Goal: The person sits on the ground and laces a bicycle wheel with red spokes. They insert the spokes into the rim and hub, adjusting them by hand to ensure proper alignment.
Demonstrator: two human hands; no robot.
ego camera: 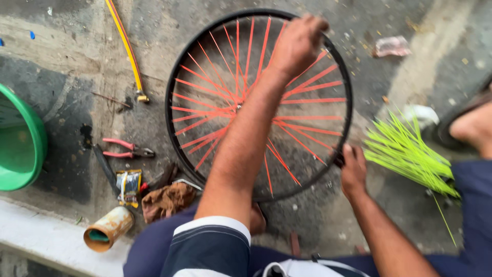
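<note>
A black bicycle wheel rim [174,82] laced with orange-red spokes [312,100] lies flat on the concrete ground in front of me. My left hand [299,43] reaches across the wheel to its far edge, with the fingers curled down over the rim and the spoke ends there. What sits under the fingers is hidden. My right hand [353,170] grips the rim's near right edge. A bundle of loose bright green spokes [405,154] lies on the ground just right of that hand.
Left of the wheel lie red-handled pliers [125,149], a yellow hose [125,48], a small packet [128,185], a brown rag [166,201] and a rusty can [108,229]. A green basin [23,141] stands at the far left. My knee [474,128] is at the right.
</note>
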